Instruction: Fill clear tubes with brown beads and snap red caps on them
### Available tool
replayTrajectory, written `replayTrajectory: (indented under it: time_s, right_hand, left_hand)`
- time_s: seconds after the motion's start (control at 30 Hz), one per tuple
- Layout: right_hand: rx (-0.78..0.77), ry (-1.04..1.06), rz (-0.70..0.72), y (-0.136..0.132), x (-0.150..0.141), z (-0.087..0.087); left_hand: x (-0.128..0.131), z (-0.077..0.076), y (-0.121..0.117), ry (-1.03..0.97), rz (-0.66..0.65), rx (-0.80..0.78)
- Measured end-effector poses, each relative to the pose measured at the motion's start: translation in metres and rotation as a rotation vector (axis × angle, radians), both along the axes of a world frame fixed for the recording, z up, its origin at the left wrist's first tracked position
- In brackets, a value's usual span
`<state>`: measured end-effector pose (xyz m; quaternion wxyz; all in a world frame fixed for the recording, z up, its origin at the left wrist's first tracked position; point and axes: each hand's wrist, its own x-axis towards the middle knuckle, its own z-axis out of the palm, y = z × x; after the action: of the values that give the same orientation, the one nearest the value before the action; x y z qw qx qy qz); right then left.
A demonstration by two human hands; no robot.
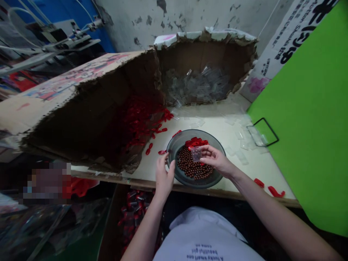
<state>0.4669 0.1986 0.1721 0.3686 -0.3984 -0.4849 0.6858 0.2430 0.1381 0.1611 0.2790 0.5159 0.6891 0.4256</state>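
My right hand [216, 159] pinches a small clear plastic case [196, 154] over a dark grey bowl [174, 174]. Many shiny brown beads [194, 170] lie in that bowl, with red plastic pieces [196, 140] heaped at its far side. Whether any bead is inside the case is too small to tell. My left hand [164, 175] is at the bowl's left rim, thumb and fingers apart, holding nothing that I can see. Just beyond its fingertips, a red piece [162, 152] rests on the white table [152, 170].
A torn cardboard box [54, 94] on the left spills red pieces; another box [206, 50] behind holds clear cases [198, 85]. More clear cases [241, 157] are scattered at right, beside a green panel [307, 119]. Below the table edge, a container holds red-and-clear items [136, 206].
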Motion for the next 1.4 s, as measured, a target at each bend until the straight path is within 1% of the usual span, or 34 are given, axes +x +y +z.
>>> replayTrajectory:
  time_s: [0.07,0.1,0.17,0.2,0.3,0.4,0.43,0.47,0.57,0.6,0.63,0.7,0.77,0.87,0.97,1.07,1.1,1.13,1.23,1.27,1.33,1.4]
  right_hand:
    - [-0.004,0.003,0.004,-0.001,-0.006,-0.001]
    - [-0.009,0.006,0.007,-0.002,-0.010,-0.002]
    - [-0.018,0.011,0.017,-0.003,-0.016,-0.003]
    - [-0.021,0.012,0.026,-0.004,-0.019,-0.004]
    - [-0.013,0.002,0.044,-0.007,-0.026,-0.006]
    - [0.035,-0.062,0.082,-0.007,-0.023,-0.011]
    - [0.084,-0.132,0.116,-0.006,-0.019,-0.014]
    - [0.162,-0.266,0.176,-0.004,-0.014,-0.018]
    - [0.438,-0.827,0.399,0.004,0.002,-0.037]
    - [0.491,-0.972,0.456,0.007,0.006,-0.044]
    - [0.515,-1.066,0.496,0.008,0.009,-0.051]
    - [0.507,-1.124,0.538,0.010,0.011,-0.064]
    - [0.509,-1.158,0.572,0.010,0.010,-0.074]
    - [0.521,-1.167,0.592,0.009,0.006,-0.078]
    - [0.539,-1.131,0.585,0.012,0.007,-0.073]
    - [0.553,-1.072,0.548,0.015,0.011,-0.056]
    - [0.549,-1.028,0.496,0.016,0.012,-0.048]
    - [0.536,-0.961,0.415,0.016,0.012,-0.038]
    - [0.472,-0.660,0.080,0.013,0.004,-0.008]
    - [0.458,-0.561,-0.005,0.012,-0.001,0.001]
    - [0.467,-0.437,-0.075,0.008,-0.012,0.014]
    - [0.507,-0.409,-0.056,0.004,-0.022,0.020]
  left_hand:
    - [0.011,0.011,0.005,-0.191,-0.159,0.017]
    - [0.017,0.013,0.008,-0.294,-0.221,0.013]
    - [0.026,0.012,0.013,-0.478,-0.276,-0.023]
    - [0.029,0.009,0.016,-0.555,-0.272,-0.054]
    - [0.035,0.000,0.020,-0.715,-0.190,-0.139]
    - [0.035,-0.002,0.021,-0.835,-0.121,-0.172]
    - [0.034,-0.001,0.021,-0.877,-0.104,-0.182]
    - [0.033,0.001,0.021,-0.920,-0.090,-0.197]
    - [0.028,0.007,0.021,-1.044,-0.079,-0.268]
    - [0.026,0.009,0.021,-1.076,-0.085,-0.287]
    - [0.025,0.011,0.021,-1.100,-0.091,-0.299]
    - [0.024,0.014,0.020,-1.126,-0.097,-0.305]
    - [0.024,0.015,0.020,-1.145,-0.099,-0.304]
    - [0.026,0.016,0.020,-1.189,-0.100,-0.294]
    - [0.026,0.014,0.019,-1.230,-0.093,-0.295]
    - [0.025,0.012,0.019,-1.231,-0.103,-0.303]
    - [0.025,0.012,0.019,-1.220,-0.110,-0.306]
    - [0.025,0.011,0.019,-1.205,-0.117,-0.307]
    - [0.028,0.010,0.017,-1.136,-0.129,-0.309]
    - [0.030,0.009,0.016,-1.103,-0.130,-0.311]
    - [0.034,0.006,0.014,-1.037,-0.132,-0.315]
    - [0.038,0.003,0.013,-0.990,-0.140,-0.312]
